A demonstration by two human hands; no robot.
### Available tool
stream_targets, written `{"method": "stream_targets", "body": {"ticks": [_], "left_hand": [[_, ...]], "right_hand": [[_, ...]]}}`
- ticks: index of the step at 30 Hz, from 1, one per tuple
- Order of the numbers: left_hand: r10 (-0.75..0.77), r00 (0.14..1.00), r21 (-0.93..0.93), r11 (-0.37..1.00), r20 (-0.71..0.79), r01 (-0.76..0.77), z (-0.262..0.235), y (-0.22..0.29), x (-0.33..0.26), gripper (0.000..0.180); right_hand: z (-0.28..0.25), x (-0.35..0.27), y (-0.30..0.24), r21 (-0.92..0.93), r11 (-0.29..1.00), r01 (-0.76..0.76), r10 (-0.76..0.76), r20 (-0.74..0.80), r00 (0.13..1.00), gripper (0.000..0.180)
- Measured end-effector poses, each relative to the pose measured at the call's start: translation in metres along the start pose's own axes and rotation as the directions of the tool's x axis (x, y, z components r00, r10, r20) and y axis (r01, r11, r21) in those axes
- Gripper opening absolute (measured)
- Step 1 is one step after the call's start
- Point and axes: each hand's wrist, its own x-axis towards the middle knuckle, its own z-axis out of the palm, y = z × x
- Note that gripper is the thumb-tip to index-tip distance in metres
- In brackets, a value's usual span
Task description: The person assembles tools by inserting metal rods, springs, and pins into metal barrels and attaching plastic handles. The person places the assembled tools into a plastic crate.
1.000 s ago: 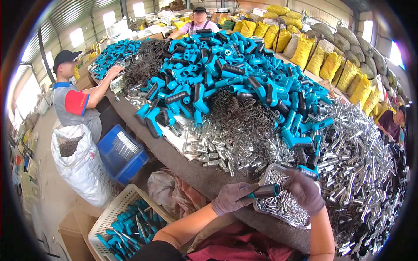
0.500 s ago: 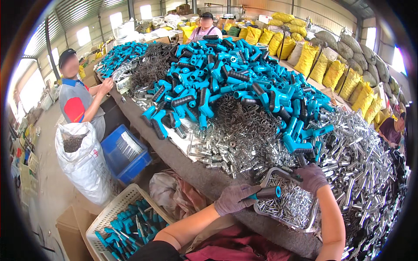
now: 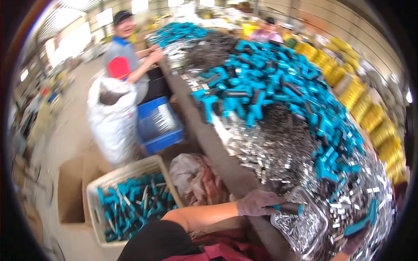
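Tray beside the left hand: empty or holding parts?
Holding parts: small silvery metal pieces lie spread inside the tray. How deep, I cannot tell; the picture is blurred.

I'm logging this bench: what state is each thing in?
Gray-gloved left hand, shut on black-and-teal handle
Gray-gloved right hand, touching teal piece, grip blurred
Pale rectangular tray, open, holding silver parts
Cream plastic basket, open, loaded
Blue plastic bin, open, part-filled
White plastic sack, open, upright
Teal plastic housings, heaped
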Motion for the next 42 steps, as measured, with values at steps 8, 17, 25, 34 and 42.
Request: {"method": "stream_targets", "body": {"ticks": [8,17,25,34,42], "left_hand": [[0.101,0.995,-0.063,0.993,0.02,-0.099,0.001,0.003,-0.003,0.052],[0.083,0.995,-0.128,0.989,0.054,-0.076,0.003,-0.002,0.0,0.048],[0.07,0.996,-0.159,0.985,0.052,-0.061,-0.002,0.001,-0.005,0.046],[0.099,0.989,-0.104,0.991,0.114,-0.087,-0.003,0.0,0.001,0.048],[0.113,0.987,-0.097,0.99,0.118,-0.101,-0.003,0.001,-0.003,0.046]], "right_hand": [[0.081,-0.04,-0.049,-0.5,0.754,0.426,0.091,0.722,0.686,0.039],[0.14,-0.064,-0.069,-0.635,0.611,0.472,0.252,0.721,0.645,0.04],[0.125,-0.061,-0.076,-0.629,0.635,0.449,0.259,0.721,0.643,0.038],[0.143,-0.065,-0.072,-0.681,0.557,0.476,0.182,0.659,0.73,0.035],[0.155,-0.073,-0.066,-0.604,0.732,0.313,0.238,0.658,0.714,0.043]]}}
